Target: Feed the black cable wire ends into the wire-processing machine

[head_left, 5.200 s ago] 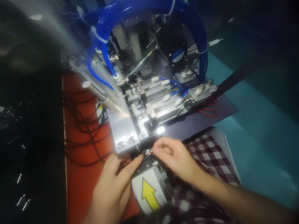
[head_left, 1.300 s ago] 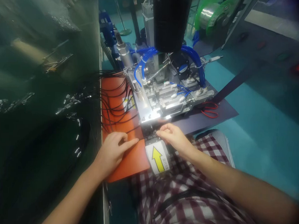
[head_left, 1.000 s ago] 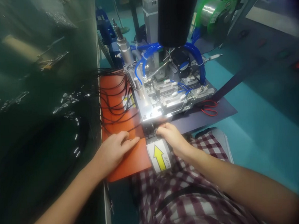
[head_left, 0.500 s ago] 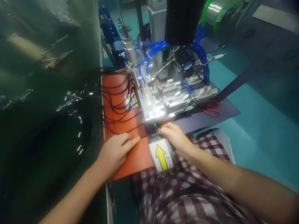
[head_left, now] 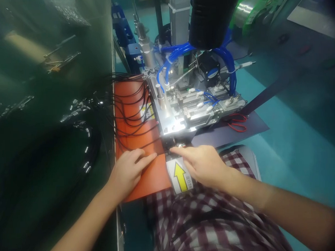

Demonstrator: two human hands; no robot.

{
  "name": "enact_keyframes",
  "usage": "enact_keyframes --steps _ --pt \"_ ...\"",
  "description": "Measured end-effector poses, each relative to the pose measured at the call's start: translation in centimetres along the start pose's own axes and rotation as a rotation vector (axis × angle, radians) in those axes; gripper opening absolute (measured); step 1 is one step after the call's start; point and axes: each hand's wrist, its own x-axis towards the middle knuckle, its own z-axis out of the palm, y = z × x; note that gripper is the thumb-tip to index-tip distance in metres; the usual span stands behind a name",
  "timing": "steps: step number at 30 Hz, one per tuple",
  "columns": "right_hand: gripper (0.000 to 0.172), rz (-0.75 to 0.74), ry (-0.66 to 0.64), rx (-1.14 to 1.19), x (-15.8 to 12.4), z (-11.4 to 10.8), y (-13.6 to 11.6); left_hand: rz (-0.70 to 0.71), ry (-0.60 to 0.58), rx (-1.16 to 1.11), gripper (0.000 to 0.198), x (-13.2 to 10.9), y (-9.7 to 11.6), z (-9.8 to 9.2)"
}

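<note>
My left hand [head_left: 127, 170] rests over the orange plate [head_left: 154, 177], its thumb and fingers closed on a thin black cable [head_left: 163, 152]. The cable's end runs right toward a dark slot [head_left: 168, 143] at the front of the metal machine [head_left: 169, 121]. My right hand [head_left: 207, 164] has its index finger stretched out, the tip at the slot by the cable end; the other fingers curl beneath. Nothing shows in its grip. Just below the fingertip lies a white label with a yellow arrow [head_left: 180, 174]. Small metal connector parts [head_left: 181, 145] show behind the right index finger.
Several black cables [head_left: 134, 119] cross the orange plate from the dark green table [head_left: 48, 181] on the left. More cables with metal ends [head_left: 87, 148] lie there. Blue air tubes [head_left: 176, 53], a black cylinder [head_left: 210, 21], a green wire spool [head_left: 244, 9] and red cord [head_left: 237, 123] surround the machine.
My right hand has gone from a pinch at the slot to an extended index finger, with its back turned more upward. My left hand stays in place on the cable.
</note>
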Motion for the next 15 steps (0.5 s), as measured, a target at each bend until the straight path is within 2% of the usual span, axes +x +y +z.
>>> enact_keyframes --steps 5,8,10,13,15 --pt "0.039 -0.060 -0.119 -0.285 1.1 -1.2 -1.5 -0.017 -0.011 -0.010 0.042 0.0 0.2 0.1" --pt "0.033 -0.100 -0.127 -0.315 1.3 -1.5 -1.8 -0.032 -0.026 -0.016 0.041 0.0 0.3 0.1" --pt "0.030 -0.069 -0.092 -0.243 1.0 -1.5 -1.3 -0.048 -0.018 -0.020 0.041 0.0 0.3 0.2" --pt "0.038 0.067 0.079 -0.041 0.0 -1.3 0.3 -0.073 0.000 -0.045 0.044 -0.3 0.2 0.7" --pt "0.041 0.104 0.124 0.044 -0.8 -0.9 1.2 -0.098 0.021 -0.071 0.048 -0.6 0.2 1.2"
